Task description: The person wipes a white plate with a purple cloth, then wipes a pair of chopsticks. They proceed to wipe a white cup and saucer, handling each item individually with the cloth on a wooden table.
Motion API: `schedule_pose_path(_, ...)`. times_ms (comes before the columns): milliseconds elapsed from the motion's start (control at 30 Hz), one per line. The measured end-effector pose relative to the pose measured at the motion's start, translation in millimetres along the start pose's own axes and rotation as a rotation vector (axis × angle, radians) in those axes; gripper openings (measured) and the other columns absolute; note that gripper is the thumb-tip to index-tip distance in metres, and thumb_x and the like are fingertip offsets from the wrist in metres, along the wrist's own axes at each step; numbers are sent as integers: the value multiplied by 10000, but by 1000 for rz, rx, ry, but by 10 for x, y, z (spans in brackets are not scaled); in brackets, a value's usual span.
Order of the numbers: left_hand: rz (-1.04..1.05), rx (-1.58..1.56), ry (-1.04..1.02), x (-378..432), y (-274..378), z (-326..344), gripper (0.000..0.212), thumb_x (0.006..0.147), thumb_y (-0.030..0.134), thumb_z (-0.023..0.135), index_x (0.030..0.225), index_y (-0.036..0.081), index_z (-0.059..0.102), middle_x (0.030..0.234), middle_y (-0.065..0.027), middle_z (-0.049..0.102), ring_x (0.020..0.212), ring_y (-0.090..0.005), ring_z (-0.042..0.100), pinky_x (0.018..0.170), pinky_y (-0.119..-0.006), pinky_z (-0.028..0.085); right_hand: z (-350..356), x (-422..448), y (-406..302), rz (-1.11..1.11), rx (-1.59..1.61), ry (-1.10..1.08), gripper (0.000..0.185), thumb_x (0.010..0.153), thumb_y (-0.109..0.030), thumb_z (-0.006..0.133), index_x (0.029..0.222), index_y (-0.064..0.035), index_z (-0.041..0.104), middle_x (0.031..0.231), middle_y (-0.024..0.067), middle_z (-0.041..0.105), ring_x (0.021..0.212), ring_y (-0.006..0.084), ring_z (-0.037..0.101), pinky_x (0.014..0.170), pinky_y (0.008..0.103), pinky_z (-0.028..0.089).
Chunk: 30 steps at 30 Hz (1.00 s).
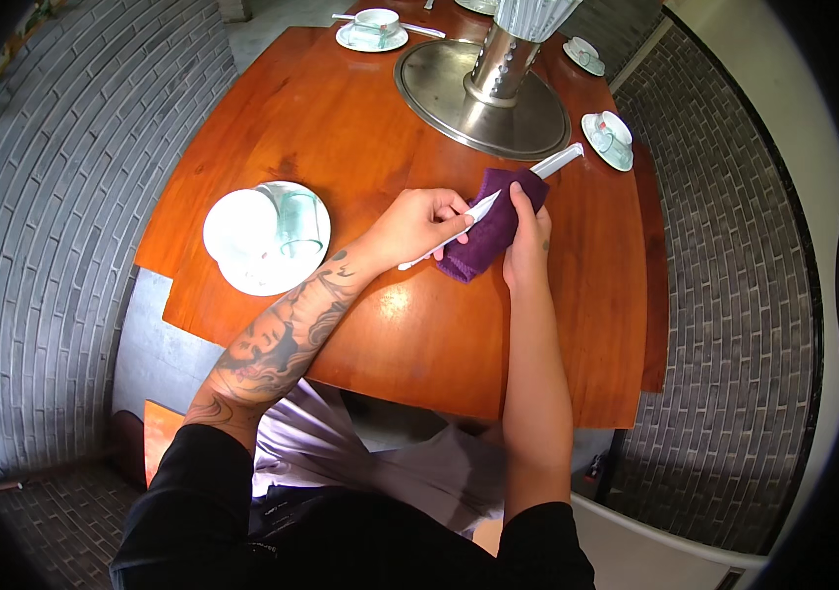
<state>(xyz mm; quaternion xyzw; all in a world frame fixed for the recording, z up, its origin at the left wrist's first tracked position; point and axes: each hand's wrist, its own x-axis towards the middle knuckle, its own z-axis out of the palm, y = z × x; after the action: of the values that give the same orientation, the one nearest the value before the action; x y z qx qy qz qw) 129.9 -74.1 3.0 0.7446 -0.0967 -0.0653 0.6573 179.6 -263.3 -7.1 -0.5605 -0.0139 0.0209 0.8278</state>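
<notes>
Pinched in the fingers of my left hand (pixel 438 217) is a slim white strip (pixel 484 206), which looks like a paper wrapper; it lies slantwise over a folded purple cloth (pixel 493 228). My right hand (pixel 528 232) grips the cloth from its right side, thumb on top. A long white paper-sleeved packet (pixel 558 161), apparently chopsticks, sticks out beyond the cloth's far edge. Its other end is hidden, and I cannot tell whether it touches the strip. To the left of my left hand, a white plate (pixel 257 284) carries a white bowl (pixel 238 225) and a greenish clear glass (pixel 301 221).
The wooden table (pixel 316 140) has a round steel plate (pixel 434 81) near its far side. On it stands a perforated steel holder (pixel 504 66) full of white-wrapped sticks (pixel 533 18). More place settings (pixel 371 31) line the far and right edges. Grey brick walls (pixel 73 221) flank the table.
</notes>
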Motion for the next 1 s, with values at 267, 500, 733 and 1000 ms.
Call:
schedule_pose_path(267,84,-38,-195,46,-105,2,140,1042,143,668,1003,9,662,797,-5,713,721,-42,629,652,-236,486,-59,9,-4,-15,90,52,285,1006,-276,699,1157,-38,659,1060,4,654,987,119,621,904,292,490)
schedule_pose_path(500,86,-82,-310,60,-183,-16,127,1042,129,668,982,19,645,797,4,703,723,-46,630,648,-227,480,-36,-32,-124,44,96,114,272,982,-336,710,1102,-103,636,1013,-15,661,943,136,641,874,323,519)
schedule_pose_path(733,26,-203,-326,50,-188,-9,145,1057,160,648,982,36,649,793,0,704,695,-60,637,630,-229,479,-54,7,-75,48,153,141,281,997,-344,693,1115,-97,633,1010,-5,653,944,146,639,881,341,520)
schedule_pose_path(1000,168,381,-77,-53,81,14,245,1044,302,652,1022,62,699,652,-38,702,573,-118,647,571,-292,467,-88,31,-14,9,106,111,310,1009,-323,689,1175,-65,647,1085,19,675,988,147,654,898,326,529)
